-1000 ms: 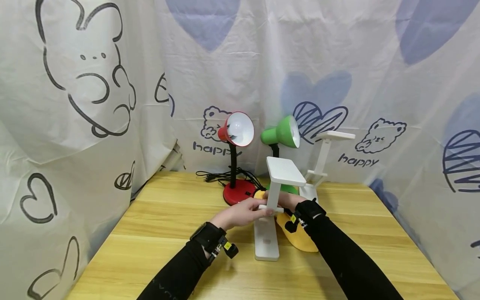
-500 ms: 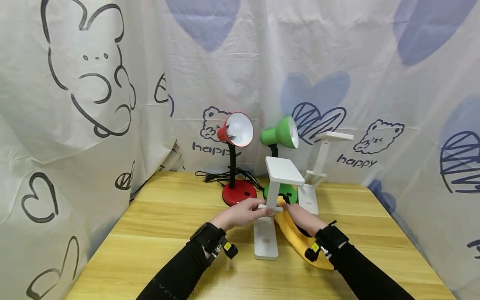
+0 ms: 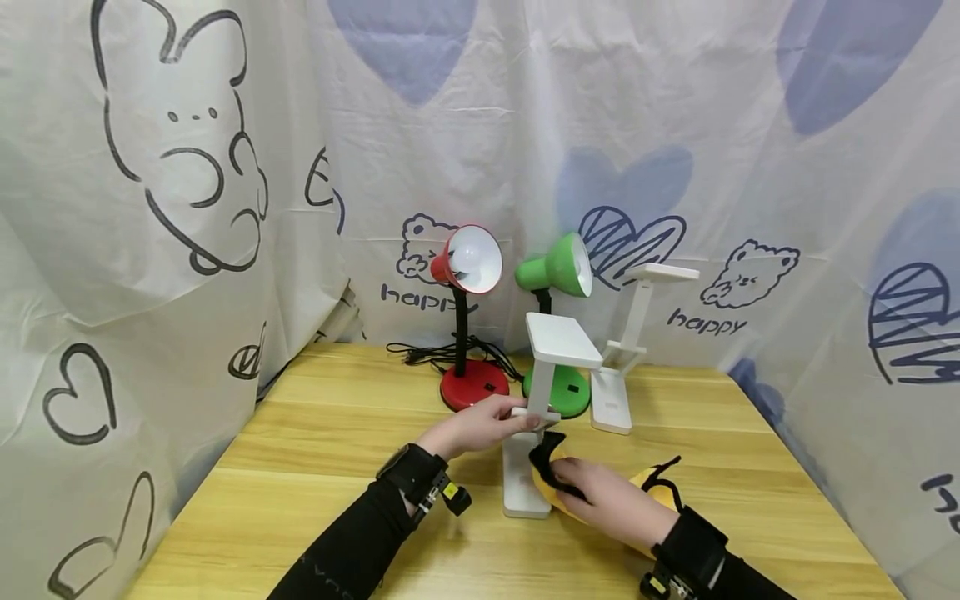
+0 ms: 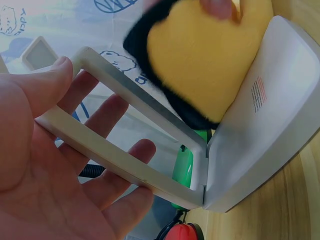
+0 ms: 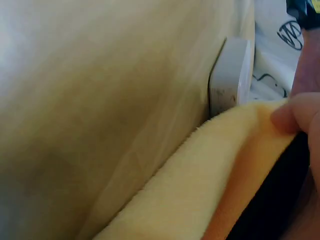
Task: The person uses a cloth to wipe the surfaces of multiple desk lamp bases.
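Note:
A white folding desk lamp (image 3: 564, 340) stands mid-table with its flat head on top. My left hand (image 3: 480, 427) holds its arm at the crossbar; in the left wrist view, the thumb and fingers curl about the white hinged frame (image 4: 120, 90) above the base (image 4: 275, 115). My right hand (image 3: 611, 504) grips a yellow cloth (image 4: 200, 60) with black edging, just right of the lamp's base. In the right wrist view, the fingertips (image 5: 285, 120) pinch the cloth's fold. A black cord loop (image 3: 663, 477) lies on the cloth's right part.
Behind stand a red desk lamp (image 3: 474, 385), a green desk lamp (image 3: 558, 392) and a second white lamp (image 3: 611, 402). Black cables (image 3: 420, 353) lie at the back by the red lamp. A printed curtain (image 3: 637, 100) hangs behind the wooden table (image 3: 315, 467).
My right hand has come from behind the lamp's arm toward the front right, bringing the yellow cloth down beside the base. My left hand keeps its hold on the lamp.

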{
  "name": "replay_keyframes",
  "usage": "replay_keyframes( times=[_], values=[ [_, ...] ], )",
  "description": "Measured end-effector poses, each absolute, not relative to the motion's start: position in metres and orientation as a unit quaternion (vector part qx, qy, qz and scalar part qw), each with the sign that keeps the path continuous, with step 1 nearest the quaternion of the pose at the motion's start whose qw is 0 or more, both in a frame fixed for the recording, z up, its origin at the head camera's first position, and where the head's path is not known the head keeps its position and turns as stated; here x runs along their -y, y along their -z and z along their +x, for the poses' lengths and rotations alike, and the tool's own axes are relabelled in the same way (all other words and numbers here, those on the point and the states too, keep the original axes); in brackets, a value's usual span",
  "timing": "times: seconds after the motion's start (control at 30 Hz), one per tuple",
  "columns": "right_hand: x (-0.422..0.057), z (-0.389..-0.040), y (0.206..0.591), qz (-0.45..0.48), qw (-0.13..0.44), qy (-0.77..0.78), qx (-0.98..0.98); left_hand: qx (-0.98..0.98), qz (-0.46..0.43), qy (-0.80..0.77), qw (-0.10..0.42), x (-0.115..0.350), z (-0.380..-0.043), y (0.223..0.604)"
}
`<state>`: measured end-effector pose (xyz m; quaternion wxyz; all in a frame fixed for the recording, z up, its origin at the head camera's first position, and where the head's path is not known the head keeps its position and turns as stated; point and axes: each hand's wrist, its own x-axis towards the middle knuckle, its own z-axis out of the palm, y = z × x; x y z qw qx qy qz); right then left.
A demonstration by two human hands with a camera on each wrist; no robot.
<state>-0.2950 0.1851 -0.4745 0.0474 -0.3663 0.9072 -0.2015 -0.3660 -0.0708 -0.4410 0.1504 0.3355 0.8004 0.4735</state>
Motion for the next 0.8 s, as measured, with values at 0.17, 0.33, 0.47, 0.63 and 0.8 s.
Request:
replay_keyframes(
  times=[0.17, 0.33, 0.47, 0.63, 0.8],
  values=[
    [-0.19, -0.28, 0.474, -0.438, 0.024, 0.159, -0.884, -0.799, 0.326, -0.478, 0.163, 0.071, -0.367, 0.442],
    [-0.183, -0.276, 0.478, -0.478, -0.016, 0.126, -0.869, -0.798, 0.315, -0.485, 0.169, 0.071, -0.366, 0.441],
    [-0.173, -0.279, 0.479, -0.472, -0.045, 0.088, -0.876, -0.798, 0.312, -0.487, 0.167, 0.071, -0.366, 0.441],
    [-0.161, -0.283, 0.476, -0.475, -0.065, 0.067, -0.875, -0.798, 0.318, -0.486, 0.162, 0.071, -0.366, 0.44],
    [-0.142, -0.282, 0.474, -0.468, -0.05, 0.048, -0.881, -0.8, 0.331, -0.478, 0.15, 0.07, -0.365, 0.441]
  ],
)
